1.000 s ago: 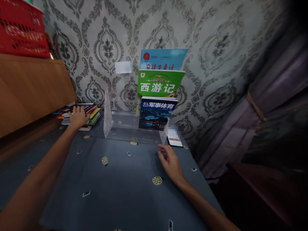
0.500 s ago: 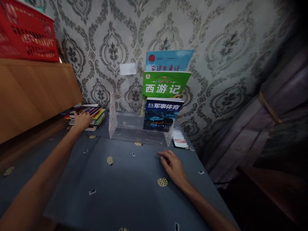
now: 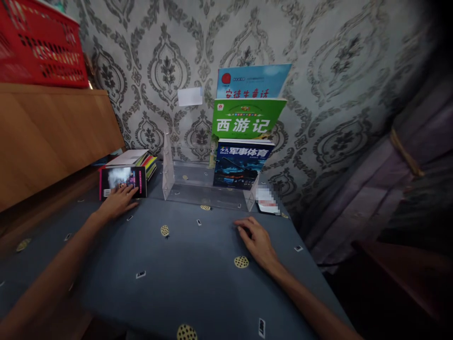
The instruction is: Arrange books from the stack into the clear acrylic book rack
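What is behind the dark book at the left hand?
A stack of books with colourful edges lies behind the dark book, which the left hand reaches. The dark book covers the stack's lower front, so those books cannot be seen.

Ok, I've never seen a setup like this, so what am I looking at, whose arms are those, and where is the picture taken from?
There's no machine here: those are a person's own bare arms, filmed by a camera worn on their head, looking forward and down. The left hand lies on a dark-covered book, in front of a stack of books. The right hand rests empty on the blue-grey tablecloth. Ahead stands a clear acrylic book stand holding books, the front one navy.
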